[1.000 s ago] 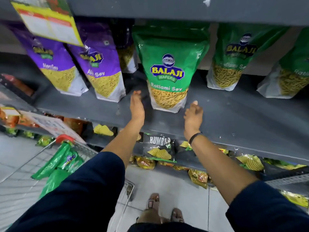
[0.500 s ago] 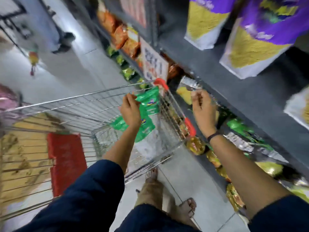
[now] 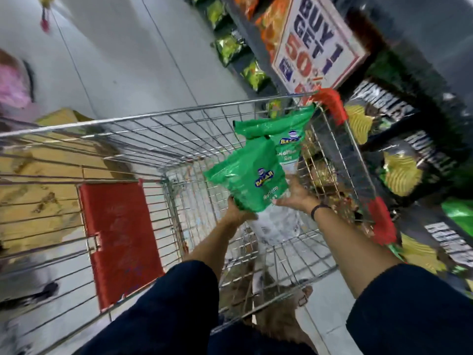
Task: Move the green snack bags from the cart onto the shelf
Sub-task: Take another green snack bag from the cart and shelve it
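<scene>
Inside the wire cart [image 3: 194, 116] two green snack bags show. The nearer green bag [image 3: 252, 175] is tilted and held from below: my left hand [image 3: 236, 212] grips its lower left corner, and my right hand [image 3: 294, 194] presses against its lower right side with fingers spread. A second green bag [image 3: 286, 129] leans behind it against the cart's right wall, near the red corner bumper. The shelf with the green bags is out of view.
The cart's red child-seat flap [image 3: 120, 239] lies to the left. A "Buy 1 Get 1" sign [image 3: 314, 44] and lower shelves of dark chip bags [image 3: 409, 160] run along the right. Cardboard boxes [image 3: 38, 183] lie left beyond the cart. My sandalled feet [image 3: 302, 298] stand below.
My view swung from the shelf down to the cart. Both hands went from the shelf into the cart, and now hold the nearer green bag.
</scene>
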The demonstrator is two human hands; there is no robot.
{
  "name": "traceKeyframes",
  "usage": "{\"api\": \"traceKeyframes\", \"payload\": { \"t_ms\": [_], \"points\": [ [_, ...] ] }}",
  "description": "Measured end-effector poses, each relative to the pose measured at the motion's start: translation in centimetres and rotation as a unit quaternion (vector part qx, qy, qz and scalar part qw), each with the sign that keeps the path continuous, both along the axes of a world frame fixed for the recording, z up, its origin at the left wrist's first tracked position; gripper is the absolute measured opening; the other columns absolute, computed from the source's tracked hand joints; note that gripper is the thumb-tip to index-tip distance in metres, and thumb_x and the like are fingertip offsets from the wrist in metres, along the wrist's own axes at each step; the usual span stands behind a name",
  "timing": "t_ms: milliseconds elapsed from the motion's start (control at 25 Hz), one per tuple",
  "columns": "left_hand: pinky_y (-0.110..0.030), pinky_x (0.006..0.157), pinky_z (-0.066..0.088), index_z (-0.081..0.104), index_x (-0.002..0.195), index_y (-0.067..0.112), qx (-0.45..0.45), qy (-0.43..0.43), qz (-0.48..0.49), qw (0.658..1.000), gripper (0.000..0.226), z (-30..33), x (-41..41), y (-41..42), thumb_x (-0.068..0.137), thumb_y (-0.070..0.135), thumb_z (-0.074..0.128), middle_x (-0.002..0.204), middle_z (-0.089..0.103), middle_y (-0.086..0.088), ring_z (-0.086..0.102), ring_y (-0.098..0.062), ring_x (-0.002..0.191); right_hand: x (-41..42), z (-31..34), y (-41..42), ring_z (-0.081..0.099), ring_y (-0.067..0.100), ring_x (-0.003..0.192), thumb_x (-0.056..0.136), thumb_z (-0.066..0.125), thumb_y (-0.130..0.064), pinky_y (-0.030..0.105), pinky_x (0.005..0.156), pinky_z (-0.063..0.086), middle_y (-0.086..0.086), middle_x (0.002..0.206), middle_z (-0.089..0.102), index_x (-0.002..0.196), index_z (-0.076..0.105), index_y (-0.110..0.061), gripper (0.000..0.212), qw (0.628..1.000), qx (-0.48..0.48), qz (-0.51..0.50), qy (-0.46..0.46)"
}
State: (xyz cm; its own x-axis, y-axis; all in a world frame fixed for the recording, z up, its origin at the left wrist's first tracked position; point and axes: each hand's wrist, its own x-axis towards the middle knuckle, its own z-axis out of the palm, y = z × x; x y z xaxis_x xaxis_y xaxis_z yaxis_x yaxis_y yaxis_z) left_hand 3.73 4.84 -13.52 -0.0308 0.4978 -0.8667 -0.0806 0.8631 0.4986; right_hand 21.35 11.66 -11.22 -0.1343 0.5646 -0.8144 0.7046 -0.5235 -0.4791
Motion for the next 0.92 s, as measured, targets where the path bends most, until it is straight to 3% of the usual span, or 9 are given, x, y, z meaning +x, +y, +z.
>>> {"api": "traceKeyframes", "payload": {
  "t_ms": [120, 160, 240, 440, 560, 640, 680, 760, 920],
  "points": [
    [-0.033, 0.075, 0.057, 0.032, 0.130, -0.003, 0.022, -0.037, 0.024, 0.999, 0.093, -1.6, 0.0, 0.2, 0.048, -0.015, 0.076, 0.132, 0.049, -0.025, 0.051, -0.040, 0.121, -0.1, -0.9, -1.0, 0.053, 0.035, 0.119, 0.063, 0.082, -0.021, 0.046, 0.102, 0.044, 0.018, 0.128, 0.056, 0.130, 0.038, -0.010, 0.081, 0.999, 0.039, -0.034, 0.003],
    [-0.029, 0.072, 0.059, 0.041, 0.125, -0.007, 0.039, -0.043, 0.018, 0.998, 0.087, -2.0, -0.2, 0.0, 0.046, -0.012, 0.078, 0.126, 0.056, -0.024, 0.054, -0.041, 0.117, 0.0, -0.9, -1.1, 0.055, 0.033, 0.118, 0.062, 0.083, -0.019, 0.040, 0.098, 0.046, 0.017, 0.126, 0.059, 0.128, 0.042, -0.010, 0.078, 0.998, 0.053, -0.027, 0.008],
    [-0.018, 0.065, 0.057, 0.051, 0.116, -0.009, 0.069, -0.025, -0.015, 0.997, 0.070, -0.9, -0.5, -0.1, 0.052, -0.015, 0.078, 0.110, 0.065, -0.016, 0.058, -0.036, 0.109, 0.5, 0.3, -1.1, 0.057, 0.030, 0.114, 0.064, 0.082, -0.018, 0.029, 0.089, 0.044, 0.015, 0.123, 0.063, 0.125, 0.051, -0.011, 0.068, 0.997, 0.080, 0.001, 0.005],
    [-0.020, 0.073, 0.057, 0.050, 0.116, -0.005, 0.183, 0.047, -0.074, 0.979, 0.064, 6.6, -1.2, 1.6, 0.059, -0.008, 0.077, 0.109, 0.065, -0.014, 0.063, -0.025, 0.101, 1.9, 6.5, -1.3, 0.055, 0.017, 0.102, 0.067, 0.079, -0.025, 0.026, 0.083, 0.043, 0.004, 0.111, 0.063, 0.112, 0.057, -0.007, 0.053, 0.986, 0.161, -0.036, 0.035],
    [-0.015, 0.067, 0.056, 0.052, 0.113, -0.004, 0.289, 0.071, -0.091, 0.950, 0.058, 14.2, 0.2, 2.4, 0.061, -0.009, 0.075, 0.096, 0.067, -0.005, 0.065, -0.022, 0.089, 3.6, 12.8, -2.1, 0.059, 0.020, 0.106, 0.064, 0.080, -0.031, 0.032, 0.090, 0.051, 0.005, 0.116, 0.065, 0.111, 0.059, -0.006, 0.057, 0.955, 0.267, -0.077, 0.104],
    [-0.019, 0.074, 0.057, 0.053, 0.115, -0.002, 0.341, 0.081, -0.091, 0.932, 0.060, 19.0, 1.6, 2.2, 0.060, -0.003, 0.078, 0.100, 0.068, -0.007, 0.067, -0.020, 0.091, 5.4, 17.7, -3.3, 0.061, 0.014, 0.096, 0.065, 0.081, -0.024, 0.013, 0.082, 0.051, -0.001, 0.109, 0.065, 0.106, 0.061, -0.008, 0.048, 0.929, 0.320, -0.120, 0.141],
    [-0.022, 0.079, 0.057, 0.053, 0.116, -0.001, 0.373, 0.088, -0.097, 0.918, 0.063, 21.4, 2.9, 1.7, 0.059, 0.001, 0.080, 0.104, 0.069, -0.009, 0.068, -0.019, 0.093, 7.0, 20.2, -4.4, 0.062, 0.013, 0.093, 0.065, 0.081, -0.020, 0.011, 0.079, 0.051, 0.000, 0.105, 0.066, 0.102, 0.062, -0.011, 0.043, 0.915, 0.349, -0.136, 0.150],
    [-0.025, 0.082, 0.057, 0.058, 0.113, 0.004, 0.424, 0.083, -0.112, 0.895, 0.060, 25.4, 5.5, 0.9, 0.058, 0.008, 0.082, 0.105, 0.072, -0.004, 0.069, -0.016, 0.094, 9.8, 24.4, -6.4, 0.064, 0.017, 0.093, 0.066, 0.080, -0.017, 0.023, 0.081, 0.054, 0.004, 0.102, 0.068, 0.096, 0.062, -0.018, 0.035, 0.892, 0.381, -0.166, 0.177],
    [-0.014, 0.071, 0.053, 0.065, 0.091, 0.021, 0.522, 0.026, -0.175, 0.835, 0.038, 31.4, 14.6, -3.7, 0.061, 0.004, 0.081, 0.079, 0.075, 0.020, 0.068, 0.002, 0.078, 18.4, 30.5, -14.4, 0.062, 0.003, 0.078, 0.070, 0.078, -0.014, 0.007, 0.062, 0.048, 0.009, 0.098, 0.068, 0.100, 0.064, -0.006, 0.034, 0.858, 0.446, -0.210, 0.148]
  ]
}}
